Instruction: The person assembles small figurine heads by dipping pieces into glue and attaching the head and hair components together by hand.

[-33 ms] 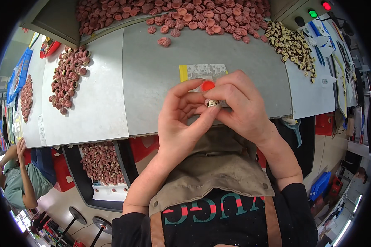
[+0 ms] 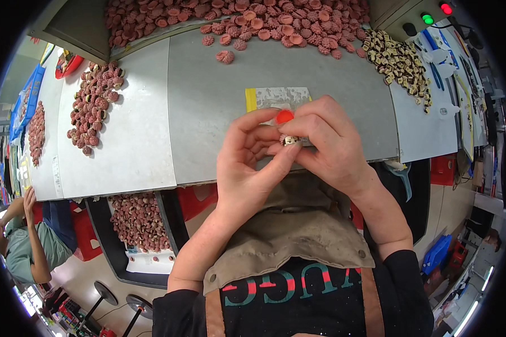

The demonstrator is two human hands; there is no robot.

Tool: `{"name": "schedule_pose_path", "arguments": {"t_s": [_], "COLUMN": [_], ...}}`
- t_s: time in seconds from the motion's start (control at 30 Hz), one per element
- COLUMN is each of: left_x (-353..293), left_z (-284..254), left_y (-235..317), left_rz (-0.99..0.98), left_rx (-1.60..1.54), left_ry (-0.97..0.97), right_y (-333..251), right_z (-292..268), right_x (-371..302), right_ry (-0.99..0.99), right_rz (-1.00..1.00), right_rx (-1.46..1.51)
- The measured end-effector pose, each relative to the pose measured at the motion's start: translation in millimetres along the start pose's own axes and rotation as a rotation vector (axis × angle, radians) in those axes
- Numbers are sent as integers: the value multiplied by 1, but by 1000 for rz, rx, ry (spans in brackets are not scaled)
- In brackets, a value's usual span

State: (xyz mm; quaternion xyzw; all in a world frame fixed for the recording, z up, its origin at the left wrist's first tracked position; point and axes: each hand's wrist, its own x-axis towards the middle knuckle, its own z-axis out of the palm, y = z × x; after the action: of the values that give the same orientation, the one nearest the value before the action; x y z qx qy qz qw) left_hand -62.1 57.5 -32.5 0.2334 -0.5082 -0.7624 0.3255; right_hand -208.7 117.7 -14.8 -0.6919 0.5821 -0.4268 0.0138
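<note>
My left hand and my right hand meet above the near edge of the grey worktable. Together their fingertips pinch a small pink and white ridged piece. A red fingertip cover sits on a finger just above that piece. Behind the hands a pale sheet with a yellow strip lies flat on the table.
A large heap of pink ridged pieces spreads along the table's far side, one loose piece nearer. Another cluster lies left, cream and dark pieces right. A black tray of pink pieces sits below. Another person sits at far left.
</note>
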Motion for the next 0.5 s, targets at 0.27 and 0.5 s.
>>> {"name": "schedule_pose_path", "arguments": {"t_s": [0.27, 0.5], "left_x": [-6, 53], "left_z": [-3, -113], "left_y": [3, 52], "left_rz": [-13, 727], "left_rx": [-60, 1501], "left_ry": [-12, 79], "right_y": [-19, -3], "right_z": [0, -41], "right_x": [-2, -31], "right_ry": [-64, -11], "right_rz": [53, 338], "right_rx": [-43, -99]}}
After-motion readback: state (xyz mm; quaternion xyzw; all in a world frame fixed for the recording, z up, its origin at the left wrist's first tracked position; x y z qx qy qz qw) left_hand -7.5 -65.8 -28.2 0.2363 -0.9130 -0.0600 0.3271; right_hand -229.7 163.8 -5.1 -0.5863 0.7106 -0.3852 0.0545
